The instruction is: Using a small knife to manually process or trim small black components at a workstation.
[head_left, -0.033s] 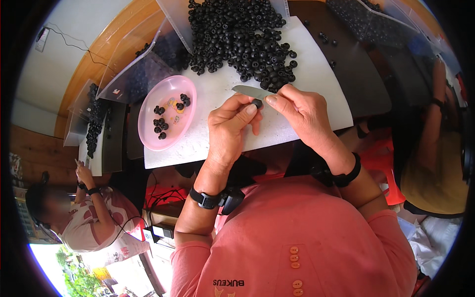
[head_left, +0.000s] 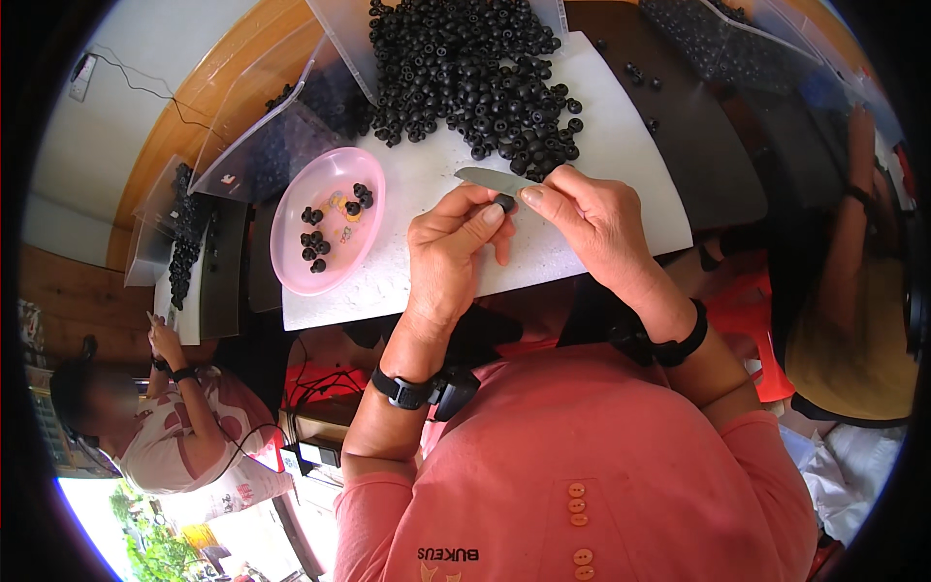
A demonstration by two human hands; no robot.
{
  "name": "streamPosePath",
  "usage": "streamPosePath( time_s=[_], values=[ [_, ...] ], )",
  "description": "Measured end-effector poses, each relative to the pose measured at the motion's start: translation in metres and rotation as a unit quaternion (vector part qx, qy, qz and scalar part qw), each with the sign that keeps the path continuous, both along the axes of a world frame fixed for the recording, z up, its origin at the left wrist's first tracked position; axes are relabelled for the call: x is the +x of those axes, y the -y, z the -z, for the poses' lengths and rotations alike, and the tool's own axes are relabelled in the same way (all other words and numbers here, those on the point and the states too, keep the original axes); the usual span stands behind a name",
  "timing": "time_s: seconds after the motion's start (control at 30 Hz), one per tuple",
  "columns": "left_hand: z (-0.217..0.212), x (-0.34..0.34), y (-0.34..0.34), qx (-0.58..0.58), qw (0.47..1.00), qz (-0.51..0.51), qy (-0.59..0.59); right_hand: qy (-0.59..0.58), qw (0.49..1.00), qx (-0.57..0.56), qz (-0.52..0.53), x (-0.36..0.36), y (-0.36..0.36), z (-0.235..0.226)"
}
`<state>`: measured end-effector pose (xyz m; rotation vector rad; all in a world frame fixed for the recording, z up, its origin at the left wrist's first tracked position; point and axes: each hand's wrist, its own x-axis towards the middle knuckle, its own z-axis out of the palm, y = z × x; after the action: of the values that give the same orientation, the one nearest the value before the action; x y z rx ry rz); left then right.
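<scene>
My left hand (head_left: 454,238) pinches a small round black part (head_left: 503,202) between thumb and fingers. In my right hand (head_left: 596,218) is a knife, its blade (head_left: 493,178) pointing left just above the part; my right thumb lies close beside the part. Whether the edge touches it, I cannot tell. Beyond my hands a heap of black ring-shaped parts (head_left: 514,102), many with a hole in the middle, spills onto a white board (head_left: 630,165). To the left, a pink plate (head_left: 283,247) carries several black parts, some in clusters.
A clear plastic bin (head_left: 341,48) stands tipped behind the heap, with another clear bin (head_left: 252,145) left of it. Loose black parts (head_left: 635,74) lie on the dark tabletop (head_left: 698,145) at right. One co-worker (head_left: 194,417) sits at left, another (head_left: 849,320) at right.
</scene>
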<state>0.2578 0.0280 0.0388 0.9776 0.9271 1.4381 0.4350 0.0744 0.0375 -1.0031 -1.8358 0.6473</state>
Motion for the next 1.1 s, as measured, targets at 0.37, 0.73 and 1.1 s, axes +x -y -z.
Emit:
streamPosePath(
  time_s=[0.37, 0.73, 1.1],
  values=[
    [0.007, -0.001, -0.003, -0.007, 0.996, 0.019, 0.083, 0.002, 1.000, 0.011, -0.004, 0.001, -0.001, 0.002],
    [0.010, -0.002, -0.003, -0.004, 0.996, 0.034, 0.084, 0.010, 1.000, 0.020, -0.009, 0.000, -0.002, 0.004],
    [0.011, -0.001, -0.003, 0.001, 0.995, 0.032, 0.096, 0.012, 0.999, 0.032, -0.008, 0.000, -0.003, 0.003]
  ],
)
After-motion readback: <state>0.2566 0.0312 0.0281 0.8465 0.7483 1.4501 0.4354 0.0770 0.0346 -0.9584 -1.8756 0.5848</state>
